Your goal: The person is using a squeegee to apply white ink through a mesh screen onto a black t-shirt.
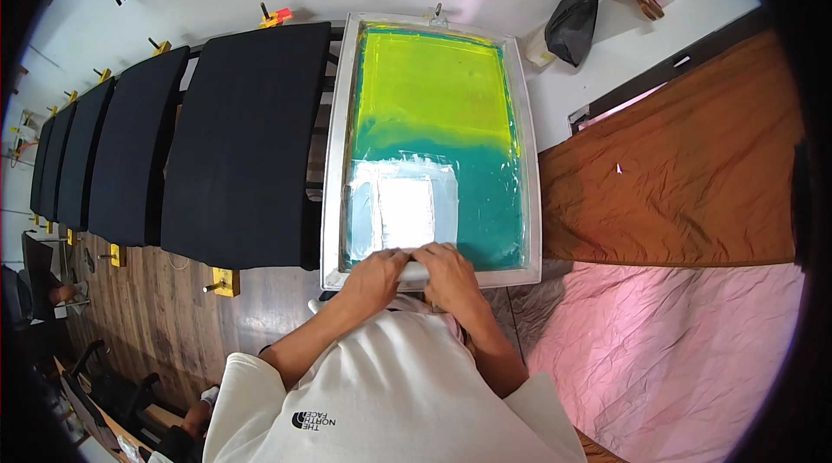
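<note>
A screen-printing frame [530,160] with a pale metal rim lies in front of me. Its mesh is teal in the near part [490,203], with yellow-green ink [433,73] spread over the far part. White ink [407,212] covers a patch at the near left, around a bright white rectangle. At the frame's near edge, my left hand [377,279] and my right hand [448,277] are side by side with fingers curled. Both grip a pale bar [416,276], mostly hidden under them; I cannot tell whether it is a squeegee.
Several boards covered in black cloth [247,142] stretch left, with yellow clamps [225,281] at their ends. Brown cloth [676,160] and pinkish sheeting [667,342] lie right. A black bag [572,28] hangs by the wall. Another person's leg [198,415] shows lower left.
</note>
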`<state>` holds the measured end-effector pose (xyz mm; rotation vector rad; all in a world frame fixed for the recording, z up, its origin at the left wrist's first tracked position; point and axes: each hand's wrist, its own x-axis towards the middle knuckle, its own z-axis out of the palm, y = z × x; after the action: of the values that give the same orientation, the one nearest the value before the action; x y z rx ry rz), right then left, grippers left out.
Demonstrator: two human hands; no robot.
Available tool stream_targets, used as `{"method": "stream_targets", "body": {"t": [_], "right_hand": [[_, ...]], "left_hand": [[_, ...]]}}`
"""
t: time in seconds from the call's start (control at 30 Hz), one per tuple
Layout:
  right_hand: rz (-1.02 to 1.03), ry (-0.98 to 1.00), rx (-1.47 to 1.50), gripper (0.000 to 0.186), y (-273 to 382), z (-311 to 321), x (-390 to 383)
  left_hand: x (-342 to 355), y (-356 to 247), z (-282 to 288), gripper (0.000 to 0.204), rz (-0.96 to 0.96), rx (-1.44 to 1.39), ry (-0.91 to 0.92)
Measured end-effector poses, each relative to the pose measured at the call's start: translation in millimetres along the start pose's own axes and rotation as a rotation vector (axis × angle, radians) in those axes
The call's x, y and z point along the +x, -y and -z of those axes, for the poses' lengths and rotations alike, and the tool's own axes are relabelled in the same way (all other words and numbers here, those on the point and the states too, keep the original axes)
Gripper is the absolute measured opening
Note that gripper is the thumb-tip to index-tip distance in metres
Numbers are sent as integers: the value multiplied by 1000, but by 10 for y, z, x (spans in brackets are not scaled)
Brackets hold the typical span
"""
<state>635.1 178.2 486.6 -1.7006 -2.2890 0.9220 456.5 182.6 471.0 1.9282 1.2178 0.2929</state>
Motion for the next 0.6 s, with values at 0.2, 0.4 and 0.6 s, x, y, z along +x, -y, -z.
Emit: {"method": "stream_targets", "body": {"t": [0.2,0.4,0.6], "right_hand": [[87,-227,-138,26,-249,172,863],[47,-136,-134,29,-356,352,1295],[27,-108,-128,37,-314,231,1090]], "left_hand": [[755,212,296,30,-33,49,-291],[1199,416,400,25,-6,181,-267],[1014,431,295,41,-41,199,-213]]}}
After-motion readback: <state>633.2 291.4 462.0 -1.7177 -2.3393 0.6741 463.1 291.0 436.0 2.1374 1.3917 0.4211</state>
